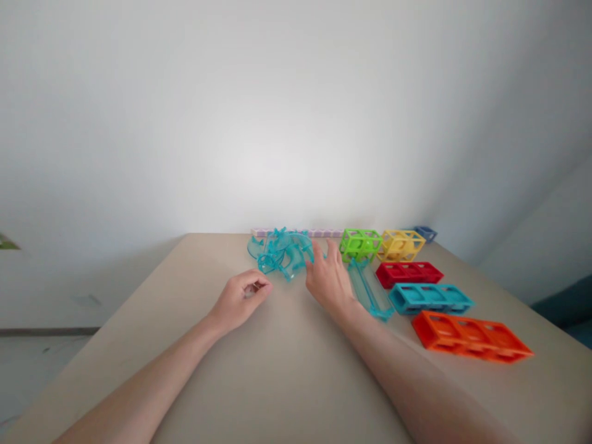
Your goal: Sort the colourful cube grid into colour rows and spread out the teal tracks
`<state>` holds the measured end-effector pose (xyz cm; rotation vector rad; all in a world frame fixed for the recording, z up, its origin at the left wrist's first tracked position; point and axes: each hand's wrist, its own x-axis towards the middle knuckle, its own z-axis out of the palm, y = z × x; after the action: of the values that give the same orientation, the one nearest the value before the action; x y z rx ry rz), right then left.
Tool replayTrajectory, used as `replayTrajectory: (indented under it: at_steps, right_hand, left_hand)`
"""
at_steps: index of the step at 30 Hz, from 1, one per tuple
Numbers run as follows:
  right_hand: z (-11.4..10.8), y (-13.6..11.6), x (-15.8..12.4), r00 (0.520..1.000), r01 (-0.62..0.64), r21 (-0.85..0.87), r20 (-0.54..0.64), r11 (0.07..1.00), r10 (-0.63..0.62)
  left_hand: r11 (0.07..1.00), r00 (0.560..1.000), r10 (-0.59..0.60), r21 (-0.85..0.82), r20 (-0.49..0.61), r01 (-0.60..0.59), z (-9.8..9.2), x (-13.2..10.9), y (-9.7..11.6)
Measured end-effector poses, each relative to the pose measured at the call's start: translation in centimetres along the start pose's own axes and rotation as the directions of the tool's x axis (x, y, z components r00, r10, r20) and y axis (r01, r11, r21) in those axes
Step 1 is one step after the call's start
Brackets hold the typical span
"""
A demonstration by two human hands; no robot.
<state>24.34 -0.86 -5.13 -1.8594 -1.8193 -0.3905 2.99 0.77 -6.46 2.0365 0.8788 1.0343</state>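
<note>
My left hand rests low over the table in front of the pile, fingers curled and the thumb tip against the index finger. Nothing shows in the gap between them. My right hand reaches forward with its fingers apart, at the right edge of a heap of clear blue curved track pieces. Whether a fingertip touches the heap I cannot tell. Just right of this hand lie long straight clear blue track pieces, partly covered by the wrist.
Openwork block frames stand on the right of the table: green, yellow, dark blue, red, light blue and orange. A purple-and-white strip runs along the wall behind.
</note>
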Motion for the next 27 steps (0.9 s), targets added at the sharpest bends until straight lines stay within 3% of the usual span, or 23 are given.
replayTrajectory:
  at_steps: [4, 9, 16, 22, 27]
  right_hand:
    - [1.0, 0.4, 0.3, 0.999, -0.035, -0.002, -0.016, 0.999, 0.035]
    - [2.2, 1.3, 0.3, 0.986, -0.087, 0.035, 0.147, 0.996, 0.081]
    - [2.9, 0.8, 0.3, 0.978, -0.01, 0.119, 0.21, 0.993, -0.016]
    - [4.0, -0.2, 0.1, 0.978, 0.083, 0.227, 0.168, 0.97, -0.123]
    - [4.5, -0.3, 0.3, 0.982, 0.133, 0.323, 0.083, 0.937, -0.168]
  left_hand:
    - [0.999, 0.999, -0.008, -0.04, -0.048, 0.006, 0.0, 0.1, -0.1]
    - [1.0, 0.997, -0.003, -0.031, -0.076, 0.001, 0.1, 0.3, -0.5]
    - [0.998, 0.995, -0.054, 0.026, -0.088, 0.056, 0.1, 0.4, -0.9]
    - [0.996, 0.98, -0.089, -0.003, -0.179, 0.09, 0.5, 0.9, -1.4]
    - [0.973, 0.966, -0.097, 0.179, -0.24, 0.142, 0.2, 1.3, -2.0]
